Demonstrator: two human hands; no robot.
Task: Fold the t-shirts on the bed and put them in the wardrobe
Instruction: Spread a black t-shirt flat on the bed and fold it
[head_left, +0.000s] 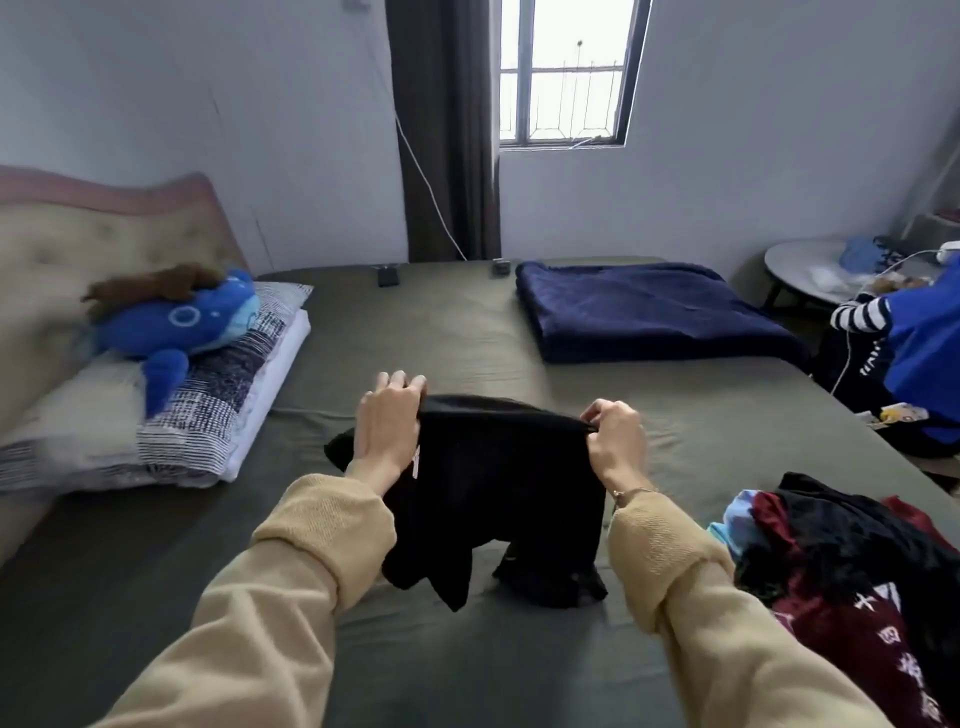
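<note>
I hold a black t-shirt (498, 483) up over the middle of the bed (467, 332), which has an olive-green sheet. My left hand (389, 421) grips its upper left edge and my right hand (615, 441) pinches its upper right edge. The shirt hangs between them and its lower hem touches the sheet. A pile of unfolded t-shirts (852, 561), dark red, black and light blue, lies on the bed at my right. No wardrobe is in view.
Pillows (208, 395) with a blue plush toy (176, 322) lie at the headboard on the left. A folded navy blanket (649, 312) sits at the far right of the bed. Beyond the right edge stand a round table (815, 270) and blue clothing (919, 343).
</note>
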